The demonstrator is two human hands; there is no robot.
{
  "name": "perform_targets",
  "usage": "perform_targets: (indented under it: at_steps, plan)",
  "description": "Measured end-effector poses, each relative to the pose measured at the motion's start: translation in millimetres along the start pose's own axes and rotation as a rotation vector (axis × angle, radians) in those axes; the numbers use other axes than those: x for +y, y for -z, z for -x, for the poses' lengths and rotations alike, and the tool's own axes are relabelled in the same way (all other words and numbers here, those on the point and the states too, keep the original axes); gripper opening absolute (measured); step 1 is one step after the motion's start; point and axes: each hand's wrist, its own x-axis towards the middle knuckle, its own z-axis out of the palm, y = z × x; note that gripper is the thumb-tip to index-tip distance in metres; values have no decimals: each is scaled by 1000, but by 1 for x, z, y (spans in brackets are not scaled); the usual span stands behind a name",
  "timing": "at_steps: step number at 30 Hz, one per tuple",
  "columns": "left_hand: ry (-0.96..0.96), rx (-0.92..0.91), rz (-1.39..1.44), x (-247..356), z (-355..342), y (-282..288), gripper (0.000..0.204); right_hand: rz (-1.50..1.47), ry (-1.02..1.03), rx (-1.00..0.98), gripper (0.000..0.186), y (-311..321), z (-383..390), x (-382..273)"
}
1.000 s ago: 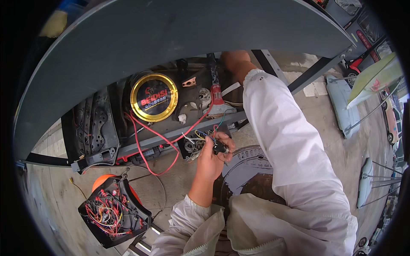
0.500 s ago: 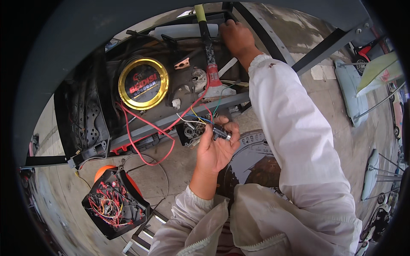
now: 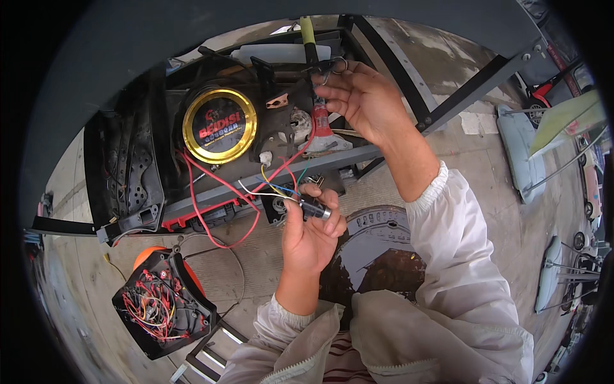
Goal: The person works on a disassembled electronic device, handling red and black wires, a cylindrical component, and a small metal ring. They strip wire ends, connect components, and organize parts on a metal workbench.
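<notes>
My left hand [image 3: 310, 238] is closed round a black cylindrical key switch [image 3: 313, 208] with a silver end. Several coloured wires [image 3: 278, 189] come out of its far end. Farther off, my right hand [image 3: 376, 110] pinches a key ring [image 3: 343, 64] with dark pieces on it; their exact shape is hard to make out. It is held up beside a hammer [image 3: 320, 120] with a dark and yellow handle and a red lower part. A long red wire [image 3: 258, 217] loops down from the grey frame bar close to my left hand.
A round gold-rimmed tin [image 3: 220, 126] sits on the dark tray-like surface beyond the bar [image 3: 281, 171]. At lower left, an orange-backed black housing [image 3: 160, 310] full of wires lies on the concrete. A dark round cover with wet patches [image 3: 377, 256] is below my hands.
My right hand has come back toward me from the far corner with the key ring in it. My left hand has shifted slightly left and nearer, still gripping the key switch.
</notes>
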Motion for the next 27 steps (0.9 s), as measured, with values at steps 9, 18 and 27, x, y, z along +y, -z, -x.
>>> perform_targets:
  at_steps: [9,18,27]
  plan:
    - [-152,228,-349,11,22,-11,30,95,-17,123,20,20,69,43]
    - [-135,292,-186,9,33,-8,37,1536,221,-142,30,17,25,38]
    - [-42,183,122,21,42,2,42,629,343,44,12,22,80,39]
